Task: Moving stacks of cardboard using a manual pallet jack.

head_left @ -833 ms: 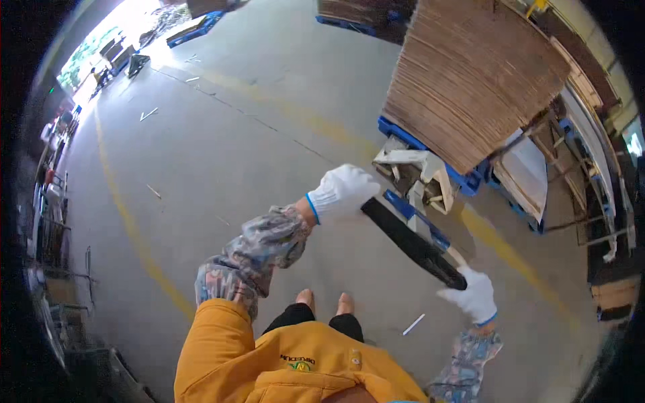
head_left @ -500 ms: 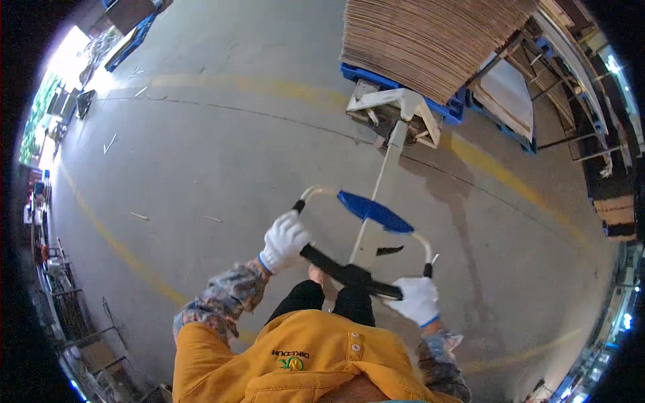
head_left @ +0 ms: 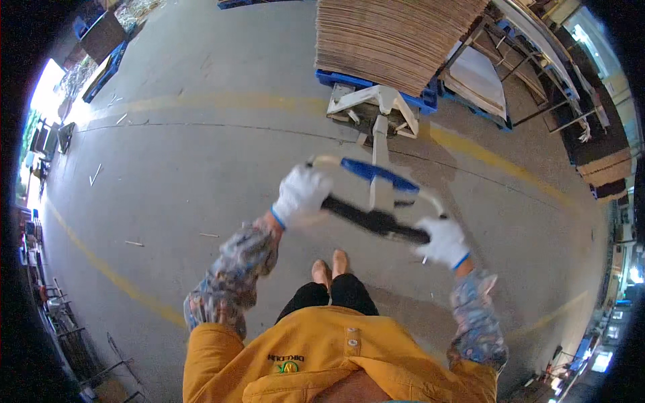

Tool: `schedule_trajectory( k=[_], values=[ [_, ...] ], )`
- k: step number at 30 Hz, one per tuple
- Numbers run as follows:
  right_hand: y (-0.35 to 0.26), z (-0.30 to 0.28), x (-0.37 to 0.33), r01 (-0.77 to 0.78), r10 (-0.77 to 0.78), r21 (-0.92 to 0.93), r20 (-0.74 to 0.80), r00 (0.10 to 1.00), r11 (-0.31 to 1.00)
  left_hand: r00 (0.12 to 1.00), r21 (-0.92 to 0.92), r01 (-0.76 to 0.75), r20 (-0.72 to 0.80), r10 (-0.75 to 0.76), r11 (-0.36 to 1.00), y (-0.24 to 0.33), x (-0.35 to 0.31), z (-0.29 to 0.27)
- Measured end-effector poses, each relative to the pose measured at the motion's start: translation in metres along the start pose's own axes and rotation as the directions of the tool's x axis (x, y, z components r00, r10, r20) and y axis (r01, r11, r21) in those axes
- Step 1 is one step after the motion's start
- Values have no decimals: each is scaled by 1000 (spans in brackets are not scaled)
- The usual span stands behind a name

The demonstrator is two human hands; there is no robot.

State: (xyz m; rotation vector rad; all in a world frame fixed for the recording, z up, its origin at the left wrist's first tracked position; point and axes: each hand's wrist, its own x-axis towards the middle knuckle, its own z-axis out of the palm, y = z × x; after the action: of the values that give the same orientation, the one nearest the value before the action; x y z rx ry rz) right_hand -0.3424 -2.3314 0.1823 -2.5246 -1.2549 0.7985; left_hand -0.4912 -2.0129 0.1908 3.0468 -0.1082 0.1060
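My left hand (head_left: 300, 196), in a white knit glove, is closed round the left end of a pallet jack handle (head_left: 373, 219). The right end is held by my right hand (head_left: 443, 243), gloved the same way. Between the hands runs a black crossbar, with a curved pale loop and a blue centre piece (head_left: 379, 174) beyond it. A shaft leads away from me to the white pallet jack base (head_left: 384, 99). That base stands at the near side of a blue pallet (head_left: 424, 102) bearing a tall stack of cardboard sheets (head_left: 400, 43).
Right of the stack, white sheets (head_left: 476, 77) lie on another blue pallet, beside metal racks (head_left: 554, 111). More cardboard (head_left: 605, 171) sits at the far right. Yellow lines (head_left: 484, 153) cross the grey floor, with thin scraps (head_left: 134, 243) lying at left. My feet (head_left: 329, 267) are below the handle.
Both hands and the handle have moved forward, away from my body, and my arms are straighter. My feet now show. The stack and base appear a little farther left and higher.
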Motion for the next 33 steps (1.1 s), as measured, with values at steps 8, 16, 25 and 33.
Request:
schedule_trajectory(
  k=[8, 16, 25, 33],
  values=[
    [4, -40, -6, 72, -94, -70, -397, 913, 995, 932, 127, 68, -361, -18, 990, 8, 23, -7],
    [-11, 247, -65, 52, -50, 2, 285, 957, 999, 791, -112, 249, 597, -136, 962, 75, -183, 188],
    [5, -4, 12, 243, -194, 29, -513, 836, 970, 979, 74, -28, -201, 43, 997, -1, 25, -6],
    [12, 92, -11, -2, 215, 253, -815, 538, 967, 929, 168, 43, -370, 23, 985, 48, -37, 43]
  ],
)
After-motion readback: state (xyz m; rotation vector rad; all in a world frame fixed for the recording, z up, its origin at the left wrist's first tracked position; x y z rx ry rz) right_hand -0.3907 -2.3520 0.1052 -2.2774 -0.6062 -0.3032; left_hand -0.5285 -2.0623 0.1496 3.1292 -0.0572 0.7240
